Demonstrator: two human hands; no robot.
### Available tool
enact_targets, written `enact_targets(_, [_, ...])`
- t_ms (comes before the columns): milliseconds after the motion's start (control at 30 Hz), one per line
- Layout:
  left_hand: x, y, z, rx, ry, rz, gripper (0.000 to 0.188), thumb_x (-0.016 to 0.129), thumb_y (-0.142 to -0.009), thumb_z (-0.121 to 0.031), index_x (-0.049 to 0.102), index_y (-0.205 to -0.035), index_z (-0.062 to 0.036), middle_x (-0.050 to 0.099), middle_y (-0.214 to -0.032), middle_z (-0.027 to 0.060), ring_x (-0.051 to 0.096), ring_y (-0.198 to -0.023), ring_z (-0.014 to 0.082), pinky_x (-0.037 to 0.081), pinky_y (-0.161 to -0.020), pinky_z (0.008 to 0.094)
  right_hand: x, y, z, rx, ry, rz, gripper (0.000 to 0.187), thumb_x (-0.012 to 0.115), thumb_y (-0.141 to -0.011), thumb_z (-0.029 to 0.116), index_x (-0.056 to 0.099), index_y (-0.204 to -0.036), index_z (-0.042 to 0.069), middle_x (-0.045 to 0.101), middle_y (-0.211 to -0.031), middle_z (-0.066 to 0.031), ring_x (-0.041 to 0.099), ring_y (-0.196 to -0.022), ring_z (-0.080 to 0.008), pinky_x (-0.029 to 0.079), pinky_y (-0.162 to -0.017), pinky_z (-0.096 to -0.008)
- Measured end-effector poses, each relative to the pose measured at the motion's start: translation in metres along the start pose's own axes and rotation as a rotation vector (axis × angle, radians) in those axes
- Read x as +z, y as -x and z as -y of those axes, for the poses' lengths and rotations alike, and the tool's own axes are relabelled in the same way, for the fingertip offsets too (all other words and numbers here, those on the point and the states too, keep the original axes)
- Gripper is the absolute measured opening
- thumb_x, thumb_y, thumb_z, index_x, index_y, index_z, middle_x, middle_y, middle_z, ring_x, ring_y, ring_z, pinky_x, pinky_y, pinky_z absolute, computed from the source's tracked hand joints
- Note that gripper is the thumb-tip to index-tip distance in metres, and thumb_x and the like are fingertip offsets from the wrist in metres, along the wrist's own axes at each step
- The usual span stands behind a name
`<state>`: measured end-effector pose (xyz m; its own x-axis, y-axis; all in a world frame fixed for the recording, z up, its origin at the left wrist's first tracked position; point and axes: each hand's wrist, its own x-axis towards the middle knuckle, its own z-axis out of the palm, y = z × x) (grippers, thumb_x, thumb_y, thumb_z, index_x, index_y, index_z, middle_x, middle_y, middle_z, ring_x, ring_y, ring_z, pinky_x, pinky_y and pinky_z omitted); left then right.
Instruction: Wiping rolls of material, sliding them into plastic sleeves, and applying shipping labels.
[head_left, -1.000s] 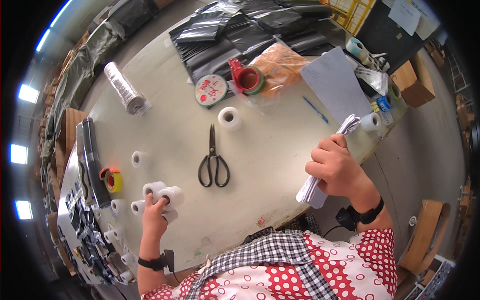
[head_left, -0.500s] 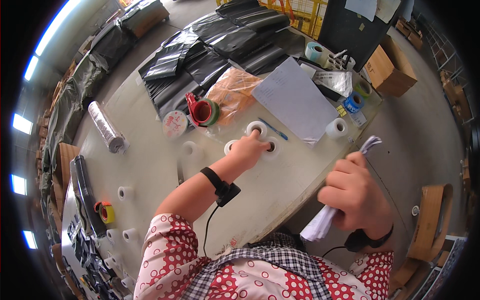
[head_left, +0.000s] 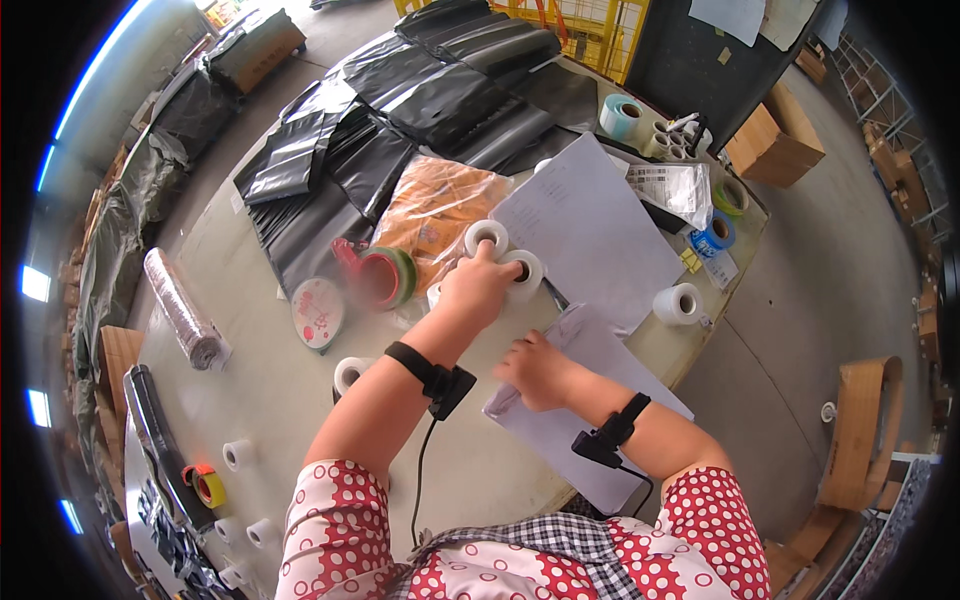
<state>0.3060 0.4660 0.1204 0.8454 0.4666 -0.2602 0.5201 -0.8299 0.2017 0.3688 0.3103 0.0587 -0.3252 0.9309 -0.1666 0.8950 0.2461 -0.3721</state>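
My left hand has fingers hooked into the cores of small white rolls that stand close together; a third one is mostly hidden behind the hand. Farther right, my right hand lies with curled fingers on a stack of white paper sheets, which spreads over the table's near right edge. A pen is partly covered between the rolls and the sheets. Beyond it rests a large white sheet. Another white roll stands beside my left forearm.
Black plastic bags and an orange bagged item cover the far side. A red tape dispenser and a round pink-and-white disc lie left of the rolls. A white roll stands near the right edge; a film roll lies left.
My right hand has come left from beyond the table edge and laid the folded paper down, spread out. My left hand has moved the white rolls slightly away, toward the orange item.
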Motion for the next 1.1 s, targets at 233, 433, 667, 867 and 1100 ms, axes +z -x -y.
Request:
enact_targets(233, [-0.016,-0.056,0.015,-0.037,-0.050,-0.092,0.041,0.058,-0.078,-0.010,0.059,-0.112,-0.0321,0.046,-0.122,0.0120,0.060,-0.099,0.0335,0.052,-0.079,0.0405,-0.018,-0.005,-0.043,0.478,-0.037,-0.704,0.020,0.061,-0.068,0.004,0.056,-0.088,0.006,0.057,-0.090,-0.0141,0.056,-0.090,-0.0326,0.047,-0.078,-0.0432])
enact_targets(433, [-0.006,-0.052,0.025,0.048,-0.090,-0.194,0.050,0.062,-0.075,-0.007,0.054,-0.118,-0.0299,0.041,-0.133,0.0148,0.054,-0.108,0.0348,0.049,-0.086,0.0417,-0.016,-0.054,-0.075,0.821,0.038,-0.462,0.017,0.061,-0.076,0.008,0.056,-0.090,0.000,0.061,-0.085,-0.0144,0.064,-0.081,-0.0321,0.054,-0.073,-0.0385])
enact_targets(667, [-0.006,0.033,0.036,0.200,0.205,-0.651,0.059,0.069,-0.068,-0.005,0.049,-0.123,-0.0077,0.044,-0.127,0.0186,0.043,-0.115,0.0393,0.035,-0.099,0.0440,-0.080,0.000,-0.058,0.706,-0.199,-0.666,0.008,0.060,-0.073,0.005,0.059,-0.081,0.004,0.061,-0.078,-0.0119,0.063,-0.071,-0.0283,0.052,-0.066,-0.0358])
enact_targets(867, [0.049,0.050,0.035,-0.137,0.588,-0.464,0.078,0.072,-0.067,0.001,0.032,-0.134,-0.0096,0.040,-0.123,0.0191,0.045,-0.112,0.0344,0.050,-0.084,0.0397,-0.152,0.049,-0.131,0.666,0.108,-1.115,0.016,0.054,-0.081,0.003,0.058,-0.097,0.004,0.057,-0.095,-0.0159,0.059,-0.087,-0.0321,0.050,-0.076,-0.0410])
enact_targets(1100, [0.067,0.004,0.030,-0.230,0.577,-0.636,0.075,0.073,-0.066,0.003,0.037,-0.130,-0.0108,0.047,-0.115,0.0185,0.047,-0.106,0.0390,0.040,-0.091,0.0446,-0.150,0.048,-0.243,0.994,0.222,-0.409,0.024,0.042,-0.088,0.010,0.062,-0.102,0.006,0.062,-0.106,-0.0187,0.060,-0.100,-0.0361,0.049,-0.084,-0.0446])
